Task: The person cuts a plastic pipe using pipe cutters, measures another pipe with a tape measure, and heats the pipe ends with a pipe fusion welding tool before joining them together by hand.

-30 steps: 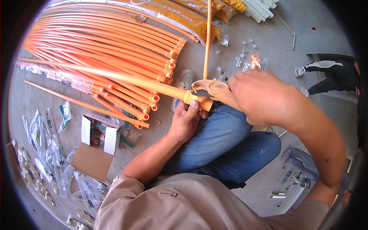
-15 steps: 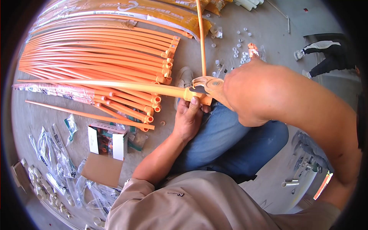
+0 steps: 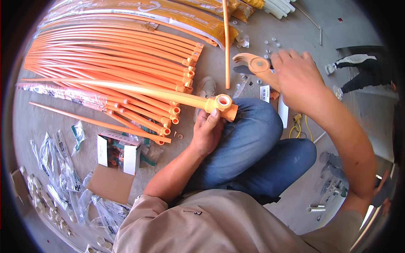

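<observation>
My left hand [image 3: 209,130] is closed around an orange tee fitting [image 3: 223,101], just in front of my knee. The tee sits on the end of a long orange pipe [image 3: 147,90] stretching to the left, and its round side opening faces up. My right hand [image 3: 297,78] grips an orange pipe cutter [image 3: 259,67] by its handles. The cutter's curved jaw and dark blade are apart, with nothing between them, up and right of the tee. Another orange pipe [image 3: 227,46] ends near the tee, apart from it.
Many orange pipes [image 3: 114,50] with fittings lie in rows on the floor at left. An opened carton [image 3: 112,181] and clear plastic bags [image 3: 63,168] are at lower left. White fittings [image 3: 42,198] lie beyond. Another person's leg [image 3: 358,74] shows at right.
My right hand has lifted the pipe cutter off the tee, up and to the right, uncovering the tee's side opening. My left hand has kept hold of the tee.
</observation>
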### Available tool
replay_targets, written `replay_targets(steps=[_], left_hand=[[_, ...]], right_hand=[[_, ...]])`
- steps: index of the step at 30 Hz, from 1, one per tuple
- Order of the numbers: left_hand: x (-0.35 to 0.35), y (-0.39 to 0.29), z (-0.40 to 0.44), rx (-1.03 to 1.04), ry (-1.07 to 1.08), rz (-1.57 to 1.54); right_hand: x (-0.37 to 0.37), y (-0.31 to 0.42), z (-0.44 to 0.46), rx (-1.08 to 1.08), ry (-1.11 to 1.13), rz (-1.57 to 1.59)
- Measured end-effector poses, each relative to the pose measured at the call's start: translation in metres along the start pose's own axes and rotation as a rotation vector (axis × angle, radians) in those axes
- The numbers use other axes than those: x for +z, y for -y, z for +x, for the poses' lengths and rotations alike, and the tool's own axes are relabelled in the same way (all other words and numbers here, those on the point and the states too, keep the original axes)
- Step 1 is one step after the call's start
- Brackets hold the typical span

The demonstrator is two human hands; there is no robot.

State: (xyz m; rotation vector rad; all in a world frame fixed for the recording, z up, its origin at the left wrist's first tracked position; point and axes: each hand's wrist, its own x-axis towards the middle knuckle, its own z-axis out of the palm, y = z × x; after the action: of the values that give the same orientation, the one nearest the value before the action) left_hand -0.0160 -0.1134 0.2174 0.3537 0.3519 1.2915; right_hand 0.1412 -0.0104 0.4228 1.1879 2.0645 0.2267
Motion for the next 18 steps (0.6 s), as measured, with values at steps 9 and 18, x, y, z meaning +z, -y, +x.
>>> replay_targets(steps=[9, 18], left_hand=[[0.032, -0.017, -0.011, -0.088, 0.010, -0.298], [0.036, -0.023, -0.041, -0.093, -0.235, -0.169]], right_hand=[[0.075, -0.014, -0.027, 0.139, -0.329, 0.187], [0.154, -0.016, -0.052, 0.317, -0.179, 0.444]])
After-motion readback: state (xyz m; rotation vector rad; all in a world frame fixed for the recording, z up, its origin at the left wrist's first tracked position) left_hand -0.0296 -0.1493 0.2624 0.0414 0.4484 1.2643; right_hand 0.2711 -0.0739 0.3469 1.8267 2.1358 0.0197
